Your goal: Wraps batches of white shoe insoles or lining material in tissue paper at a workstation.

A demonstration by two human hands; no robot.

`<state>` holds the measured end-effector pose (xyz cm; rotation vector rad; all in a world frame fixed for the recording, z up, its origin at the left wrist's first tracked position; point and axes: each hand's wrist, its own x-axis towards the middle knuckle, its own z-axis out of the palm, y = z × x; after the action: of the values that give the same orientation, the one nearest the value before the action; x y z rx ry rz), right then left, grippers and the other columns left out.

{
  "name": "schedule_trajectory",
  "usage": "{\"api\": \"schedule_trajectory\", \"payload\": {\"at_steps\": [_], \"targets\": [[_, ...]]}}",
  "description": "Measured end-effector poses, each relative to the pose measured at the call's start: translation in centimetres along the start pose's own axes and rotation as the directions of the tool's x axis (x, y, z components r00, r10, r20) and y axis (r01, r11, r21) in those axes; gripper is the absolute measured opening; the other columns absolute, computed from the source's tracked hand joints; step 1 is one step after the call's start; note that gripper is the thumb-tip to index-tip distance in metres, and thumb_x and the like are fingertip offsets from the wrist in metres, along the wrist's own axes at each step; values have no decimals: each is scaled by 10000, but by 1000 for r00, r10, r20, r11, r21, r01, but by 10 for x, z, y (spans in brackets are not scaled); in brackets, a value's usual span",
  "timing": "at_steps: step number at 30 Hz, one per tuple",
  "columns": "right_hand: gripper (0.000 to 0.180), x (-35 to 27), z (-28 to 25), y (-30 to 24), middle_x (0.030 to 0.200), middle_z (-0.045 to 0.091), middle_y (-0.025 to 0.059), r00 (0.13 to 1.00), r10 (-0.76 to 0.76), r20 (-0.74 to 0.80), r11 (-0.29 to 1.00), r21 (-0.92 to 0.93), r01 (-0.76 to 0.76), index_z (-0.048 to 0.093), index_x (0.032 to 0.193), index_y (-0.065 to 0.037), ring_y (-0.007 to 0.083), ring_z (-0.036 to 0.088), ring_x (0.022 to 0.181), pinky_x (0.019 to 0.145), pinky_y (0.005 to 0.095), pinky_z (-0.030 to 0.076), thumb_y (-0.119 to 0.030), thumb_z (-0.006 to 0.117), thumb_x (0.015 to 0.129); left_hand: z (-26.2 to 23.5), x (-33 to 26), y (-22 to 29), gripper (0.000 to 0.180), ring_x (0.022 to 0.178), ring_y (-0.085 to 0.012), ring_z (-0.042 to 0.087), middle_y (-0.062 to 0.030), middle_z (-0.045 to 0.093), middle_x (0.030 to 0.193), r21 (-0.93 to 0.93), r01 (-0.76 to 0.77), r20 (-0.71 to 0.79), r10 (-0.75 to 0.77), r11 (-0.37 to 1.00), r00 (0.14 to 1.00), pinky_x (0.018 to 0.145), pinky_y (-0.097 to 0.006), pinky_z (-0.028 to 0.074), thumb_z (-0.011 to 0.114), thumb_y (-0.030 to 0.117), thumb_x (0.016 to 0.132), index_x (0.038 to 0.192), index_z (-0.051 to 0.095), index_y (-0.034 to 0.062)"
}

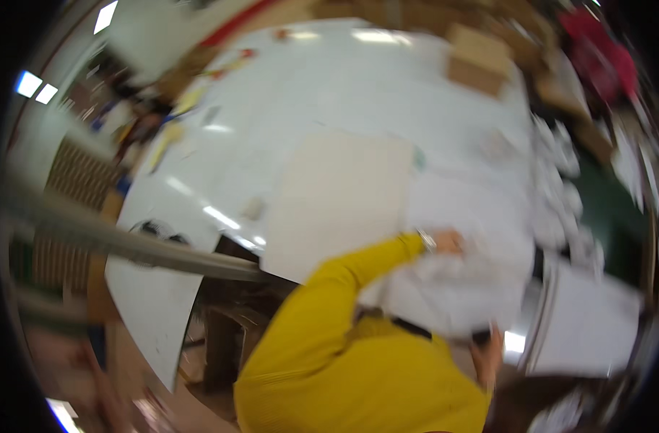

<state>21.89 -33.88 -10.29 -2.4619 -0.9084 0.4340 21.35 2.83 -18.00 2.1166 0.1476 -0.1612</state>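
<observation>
Left hand: over white sheet; too blurred to tell fingers' grip.
Right hand: near edge of table, beside dark thing; cannot tell whether grasping.
White sheet: on table, thin-looking, creased; probably being straightened, next perhaps calling for 2 hands.
Beige sheet: flat, rectangular, just beside white.

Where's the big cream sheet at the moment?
In the head view, the cream sheet lies around the middle of the picture on the white table, to the left of the person's left hand.
</observation>
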Motion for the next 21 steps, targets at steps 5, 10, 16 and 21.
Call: {"api": "schedule_trajectory", "payload": {"at_steps": [5,10,16,21], "targets": [[491,-17,-102,32,1150,516,217,942,49,-331,967,-220,-127,637,1122,-72,346,581,833,756,451,496,-190,760,661,14,2,-7,410,662,-227,573,-135,648,734,-202,35,-52,-46,979,998,618,-385,453,733,370,673,818,640,-2],[431,24,-95,-96,1007,537,205,749,-502,-432,861,-167,480,607,1110,-5,347,547,843,783,425,471,-80,732,704,26,1,-7,449,761,-230,608,-147,669,815,-229,34,-185,-78,973,980,676,-365,477,738,367,671,883,660,-22],[324,64,20,-23,1062,559,200,842,-537,50,816,-222,534,629,1030,-59,408,495,1043,915,495,399,-100,648,709,33,15,-15,493,770,-288,606,-169,629,797,-66,0,-51,-4,998,999,676,-418,473,669,489,721,832,642,9],[594,122,15,-78,1342,429,125,773,-627,100,661,-457,595,481,1274,-60,326,329,1309,1063,613,184,43,518,690,-9,22,-27,543,901,-262,634,-138,678,1008,49,118,103,-122,992,987,829,-369,492,664,502,727,1027,682,50]]}}
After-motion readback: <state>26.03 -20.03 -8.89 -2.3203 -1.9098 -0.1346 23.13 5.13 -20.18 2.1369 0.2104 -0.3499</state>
